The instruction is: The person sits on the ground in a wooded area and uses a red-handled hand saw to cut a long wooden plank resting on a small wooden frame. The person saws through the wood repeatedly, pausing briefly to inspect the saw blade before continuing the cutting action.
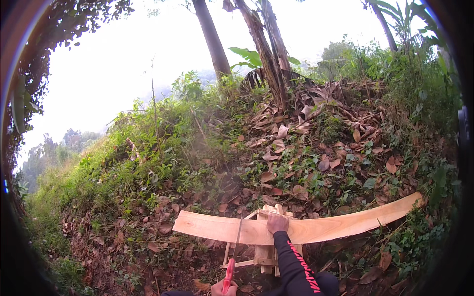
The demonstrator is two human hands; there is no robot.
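Observation:
A long pale wooden plank lies crosswise over a rough wooden stand, curved in the picture by the lens. My left hand, at the lower edge, is closed around the red handle of a handsaw. The saw's thin blade points away from me and meets the plank left of the stand. Whether it has cut into the wood is too fine to tell. My right hand, in a dark sleeve with red lettering, is closed and presses on top of the plank above the stand.
Dry brown leaves and low green plants cover the sloping ground. Tree trunks rise at the back, among dry banana-like leaves. Bushes stand at the right. My dark-clad knee is beside the right forearm.

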